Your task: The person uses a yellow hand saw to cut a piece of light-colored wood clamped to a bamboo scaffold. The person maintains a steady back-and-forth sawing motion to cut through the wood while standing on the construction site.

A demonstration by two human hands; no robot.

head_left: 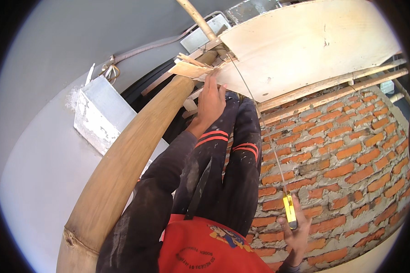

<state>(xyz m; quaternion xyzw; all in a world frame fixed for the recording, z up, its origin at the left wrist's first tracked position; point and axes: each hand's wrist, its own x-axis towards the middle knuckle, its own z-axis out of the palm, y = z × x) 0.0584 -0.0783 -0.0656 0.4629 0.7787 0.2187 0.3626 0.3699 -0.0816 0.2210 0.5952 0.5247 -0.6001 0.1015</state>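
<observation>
My right hand (pixel 297 230) is closed round the yellow and dark handle of a handsaw (pixel 278 157), low on the right. Seen edge-on, the long thin blade slants up and left, crossing the near edge of a pale plywood sheet (pixel 305 45). At that sheet's splintered left corner, my left hand (pixel 212 102) lies with fingers stretched out and the thumb apart, fingertips on the wood. Broken, peeling plywood strips (pixel 190 69) stick out just beyond the fingertips. What lies under the left palm is hidden.
A thick bamboo pole (pixel 132 150) runs up along my left arm. Wooden battens (pixel 314 93) border the plywood above a brick wall (pixel 332 173). On the grey wall (pixel 41 150) are a white concrete ledge (pixel 100 113) and a pipe (pixel 146 48) with loose wires. My legs are below the board.
</observation>
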